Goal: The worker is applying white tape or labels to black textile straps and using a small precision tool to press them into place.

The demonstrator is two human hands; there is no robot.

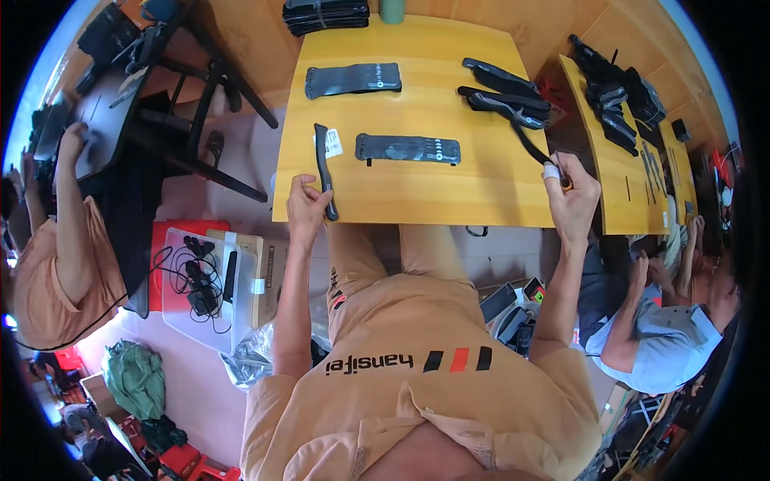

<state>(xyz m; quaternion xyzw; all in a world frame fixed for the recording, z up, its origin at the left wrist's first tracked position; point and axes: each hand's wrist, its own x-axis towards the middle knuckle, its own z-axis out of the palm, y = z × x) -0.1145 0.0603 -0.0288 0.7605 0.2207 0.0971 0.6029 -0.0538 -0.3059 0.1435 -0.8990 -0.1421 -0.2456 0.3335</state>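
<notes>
My left hand [307, 210] is at the table's near left edge, its thumb and fingers closed at the lower end of a narrow black strap [323, 164]. A white label [333, 142] lies beside that strap. My right hand [573, 199] is closed at the near right corner, with a white wrap on one finger. From it a thin black strap [531, 146] runs up to a pile of black straps [505, 100]. A small dark thing with an orange part also shows in this hand, mostly hidden. Between my hands lies a flat black panel [407, 149]; a second black panel [353, 79] lies farther back.
The yellow table [385, 200] ends just before my body. At its back stand stacked black pieces [325, 14] and a green cylinder [392, 10]. Another table [634, 200] with black straps adjoins on the right; people work at both sides. A clear bin [241, 301] holds cables on the left.
</notes>
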